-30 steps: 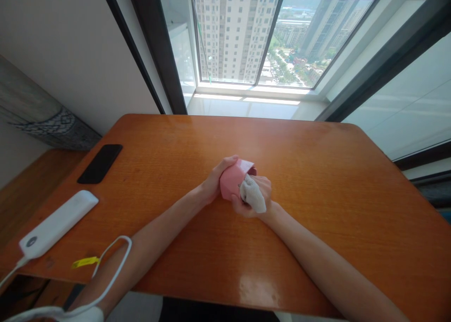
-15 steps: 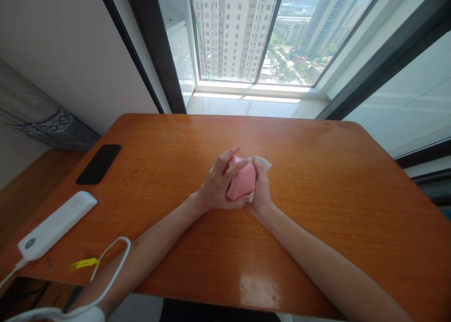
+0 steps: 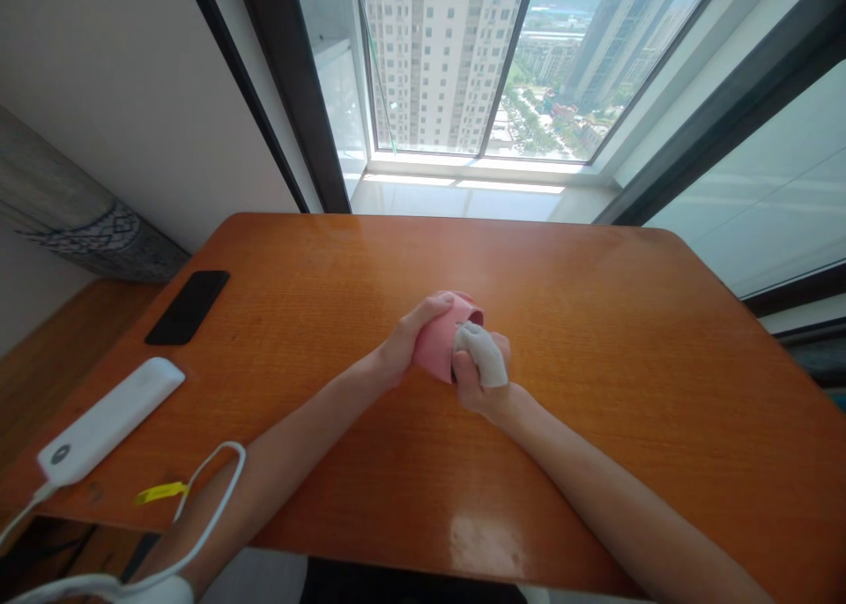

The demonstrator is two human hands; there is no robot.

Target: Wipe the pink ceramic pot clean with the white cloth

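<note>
My left hand is wrapped round a pink cup-like container, which lies tilted on its side with its dark opening facing right. In my right hand is a crumpled white cloth, pinched between thumb and fingers against the container's opening. Some of the cloth may be inside the rim; I cannot tell how much. Most of my right fingers are hidden behind the cloth. Both hands are held over the middle of the wooden table.
On the table's left lie a black phone and a white power bank with a cable. A white cable with a yellow tag crosses my left forearm. A window stands beyond the far edge.
The container has turned so its opening now shows on the right. My right hand has brought the cloth from behind the container to its opening.
</note>
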